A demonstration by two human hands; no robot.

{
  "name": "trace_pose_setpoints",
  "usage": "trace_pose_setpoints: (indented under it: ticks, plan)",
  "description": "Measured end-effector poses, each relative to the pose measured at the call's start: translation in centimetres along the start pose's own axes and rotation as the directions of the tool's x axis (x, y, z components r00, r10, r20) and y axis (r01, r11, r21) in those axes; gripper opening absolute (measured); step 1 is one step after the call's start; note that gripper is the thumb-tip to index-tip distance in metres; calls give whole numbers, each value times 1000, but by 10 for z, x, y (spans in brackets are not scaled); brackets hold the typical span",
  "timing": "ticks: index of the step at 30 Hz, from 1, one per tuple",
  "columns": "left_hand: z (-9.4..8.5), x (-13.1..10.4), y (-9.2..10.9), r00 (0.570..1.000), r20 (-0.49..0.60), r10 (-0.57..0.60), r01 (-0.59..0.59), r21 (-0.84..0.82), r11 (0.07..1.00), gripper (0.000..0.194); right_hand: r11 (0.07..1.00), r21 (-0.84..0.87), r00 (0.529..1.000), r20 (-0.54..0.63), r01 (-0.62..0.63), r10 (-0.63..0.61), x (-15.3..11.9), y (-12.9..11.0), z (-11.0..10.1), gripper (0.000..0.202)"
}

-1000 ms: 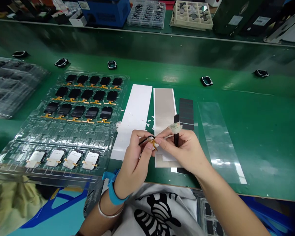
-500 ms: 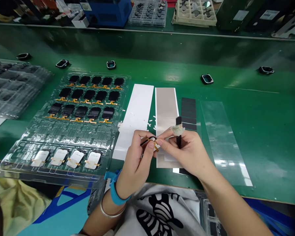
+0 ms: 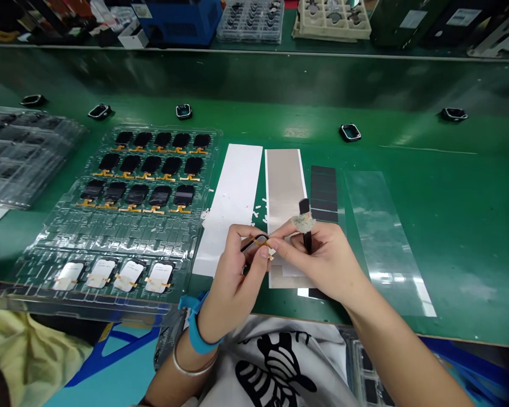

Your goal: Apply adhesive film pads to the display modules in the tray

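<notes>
My left hand (image 3: 233,277), with a blue wrist strap, pinches a small watch display panel (image 3: 259,239) between thumb and fingers. The panel shows a black edge, a white back and an orange flex cable, partly covered by the fingers. My right hand (image 3: 328,263) meets the panel's right side with thumb and index fingertip. A slim black tool (image 3: 304,206), with a pale lumpy wad around its middle, stands up out of that hand's curled fingers; its lower end is hidden. Under the hands lies a beige strip sheet (image 3: 285,181) with white edges.
At left, a clear tray (image 3: 131,229) bears rows of black displays and several white-backed ones. A white sheet (image 3: 240,181), a dark sheet of strips (image 3: 323,186) and a transparent film (image 3: 377,226) lie nearby. Watch cases, including one (image 3: 350,133), sit toward the back.
Both hands remain at the panel, which has tilted slightly, with more of its flex cable showing between the fingertips. The whole view has shifted a little.
</notes>
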State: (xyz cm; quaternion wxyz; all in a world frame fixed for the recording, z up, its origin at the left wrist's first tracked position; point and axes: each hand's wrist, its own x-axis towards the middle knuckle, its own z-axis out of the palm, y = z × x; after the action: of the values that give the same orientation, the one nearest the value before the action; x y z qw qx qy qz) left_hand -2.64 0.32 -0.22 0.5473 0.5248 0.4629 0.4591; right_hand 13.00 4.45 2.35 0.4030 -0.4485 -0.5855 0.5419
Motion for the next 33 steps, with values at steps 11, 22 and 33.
trace_pose_setpoints:
  ticks: [11,22,33]
  plan:
    - [2,4,0,995,-62,75,-71,62,996,4,998,-58,999,-27,21,-23,2,-1,-9,21]
    - [-10,-43,36,853,517,71,-475,714,515,11,998,-58,951,-309,17,-34,-65,25,-1,4]
    - [-3,-38,30,796,605,11,-561,730,391,20,999,-11,897,-440,-36,27,-62,33,15,15]
